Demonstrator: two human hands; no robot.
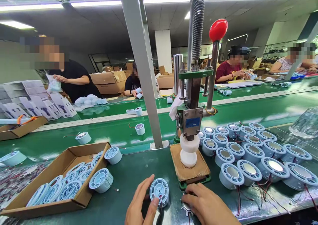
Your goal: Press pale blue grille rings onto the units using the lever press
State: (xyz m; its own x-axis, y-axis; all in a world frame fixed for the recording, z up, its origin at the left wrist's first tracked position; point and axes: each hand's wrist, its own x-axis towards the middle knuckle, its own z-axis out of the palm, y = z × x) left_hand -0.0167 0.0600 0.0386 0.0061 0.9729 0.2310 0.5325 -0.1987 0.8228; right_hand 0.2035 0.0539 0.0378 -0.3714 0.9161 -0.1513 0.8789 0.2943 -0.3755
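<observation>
My left hand [141, 203] curls round the left side of a light-blue round housing [159, 189], thumb against its front and index finger along its upper left edge. The housing has a spoked face and dark wires at its lower side. My right hand [207, 203] bends over a small silver round part [186, 207] on the green bench, its fingertips on it; the hand hides much of that part. Just beyond my right hand stands a hand press [192, 119] with a red-knobbed lever [214, 59] and white round pads [188, 157] over a brown board [179, 155].
Rows of blue housings with silver discs [249, 168] and trailing wires fill the right side. A cardboard tray [83, 198] of blue rings lies left, two housings beside it. A grey post [146, 69] rises ahead. Co-workers [74, 77] sit across the green conveyor [119, 132].
</observation>
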